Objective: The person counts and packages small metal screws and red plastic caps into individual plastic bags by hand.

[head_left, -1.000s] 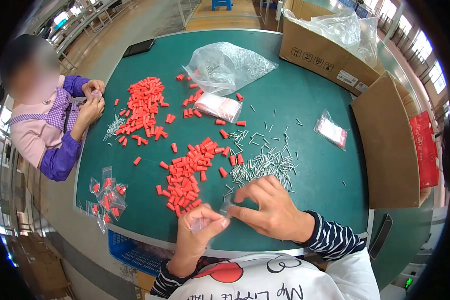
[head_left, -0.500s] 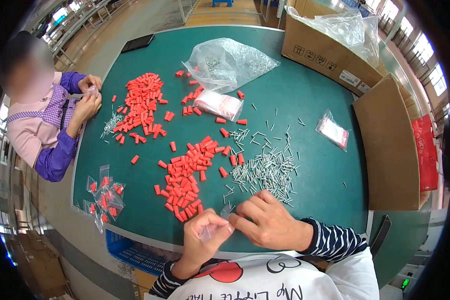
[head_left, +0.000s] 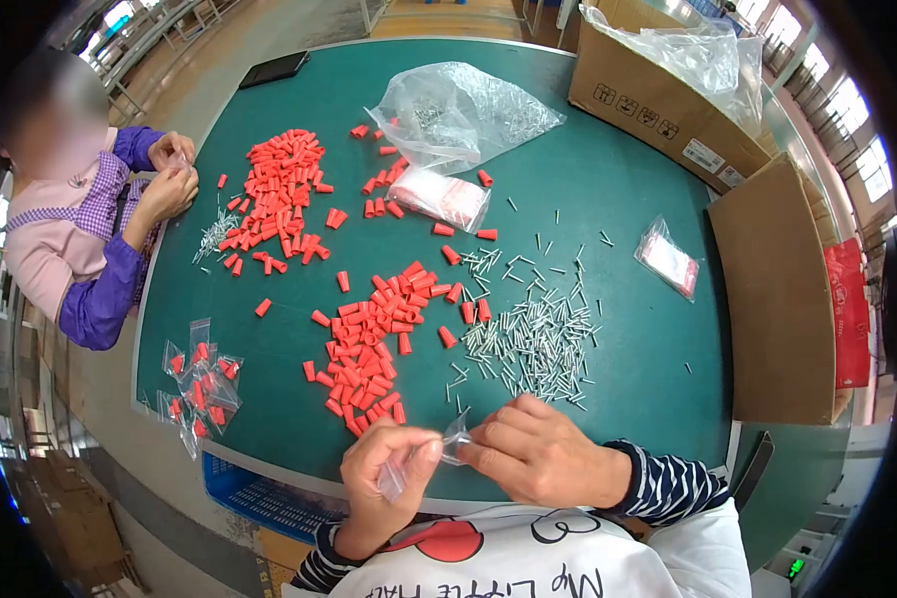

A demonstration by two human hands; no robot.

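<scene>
My left hand point(head_left: 391, 470) pinches a small clear plastic bag point(head_left: 455, 439) at the table's near edge, and more clear plastic shows inside its palm. The fingertips of my right hand point(head_left: 536, 453) close on the other side of this bag. A screw tip seems to stick up just above the bag. Beyond my left hand lies a pile of red plugs point(head_left: 369, 344). Silver screws point(head_left: 538, 344) are spread just past my right hand.
Across the green table point(head_left: 648, 339) are a large bag of screws point(head_left: 458, 115), packs of small bags point(head_left: 439, 196), filled bags point(head_left: 201, 389), another red pile point(head_left: 281, 189) and a phone point(head_left: 274, 69). Cardboard boxes point(head_left: 772, 299) stand right. A co-worker point(head_left: 80, 209) sits left, holding clear plastic.
My left hand has moved slightly left, away from my right hand, and more of the small bag shows between them. The whole view has shifted a little.
</scene>
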